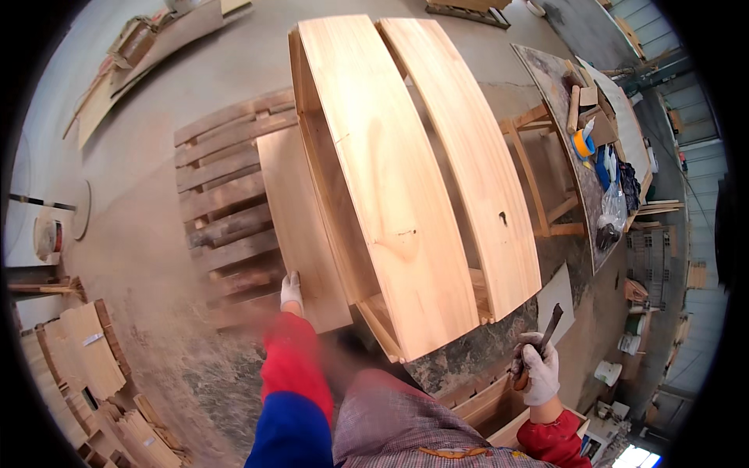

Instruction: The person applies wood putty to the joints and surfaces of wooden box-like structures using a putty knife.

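Observation:
My left hand (291,293), in a pale glove, grips the near left edge of a flat wooden panel (306,222). That panel lies beside the open side of a large pale wooden case. Two long boards form the case's upper face, a left board (382,156) and a right board (476,148), with a gap between them. Small dark knots mark both boards. My right hand (540,373), also gloved, is closed around a hand tool with a narrow dark blade (552,324) pointing up and away. It is held off the case's near right corner.
Under the panel and case is a slatted pallet (222,183). A workbench (550,78) at the right carries tape, bags and tools; a wooden stand (530,168) is beside it. Below my right hand sits a wooden drawer-like box (491,405). Stacked boards (82,351) are at lower left.

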Tool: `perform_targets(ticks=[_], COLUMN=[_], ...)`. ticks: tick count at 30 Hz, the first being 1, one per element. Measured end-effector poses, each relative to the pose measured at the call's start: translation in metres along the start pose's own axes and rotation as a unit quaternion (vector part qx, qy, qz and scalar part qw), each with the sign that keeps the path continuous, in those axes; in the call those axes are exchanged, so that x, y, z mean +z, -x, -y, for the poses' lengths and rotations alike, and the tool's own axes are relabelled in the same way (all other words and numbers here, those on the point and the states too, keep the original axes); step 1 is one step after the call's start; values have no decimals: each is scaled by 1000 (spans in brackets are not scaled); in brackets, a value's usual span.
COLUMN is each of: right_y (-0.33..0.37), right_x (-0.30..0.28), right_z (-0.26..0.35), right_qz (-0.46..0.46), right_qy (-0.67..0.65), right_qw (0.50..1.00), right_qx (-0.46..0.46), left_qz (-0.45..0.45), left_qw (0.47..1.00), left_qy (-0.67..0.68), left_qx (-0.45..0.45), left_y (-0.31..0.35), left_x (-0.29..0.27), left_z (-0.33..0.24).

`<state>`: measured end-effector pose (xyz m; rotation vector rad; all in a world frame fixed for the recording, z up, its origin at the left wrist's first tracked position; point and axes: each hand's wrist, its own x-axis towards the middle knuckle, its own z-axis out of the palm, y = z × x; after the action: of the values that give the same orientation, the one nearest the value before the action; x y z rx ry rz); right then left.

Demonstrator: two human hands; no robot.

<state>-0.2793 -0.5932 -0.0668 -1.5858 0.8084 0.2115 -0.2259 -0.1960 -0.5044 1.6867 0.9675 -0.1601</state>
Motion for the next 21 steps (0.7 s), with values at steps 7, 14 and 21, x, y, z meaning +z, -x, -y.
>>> perform_targets(ticks=[7,14,21], right_y=[7,19,5], right_x=[36,70,83], right_z=[18,61,108], right_qz=[6,99,205], right_qy=[13,-24,-89], right_qw=[1000,995,972], right_qx=[15,-13,-75], left_qz=[-65,-79,-168], left_qw=[994,995,986], left_qy=[-15,14,-10], left_qx=[-92,-56,18], left_y=[-13,118,279], left_x=[-42,-218,-346], left_z=[-28,-71,-181])
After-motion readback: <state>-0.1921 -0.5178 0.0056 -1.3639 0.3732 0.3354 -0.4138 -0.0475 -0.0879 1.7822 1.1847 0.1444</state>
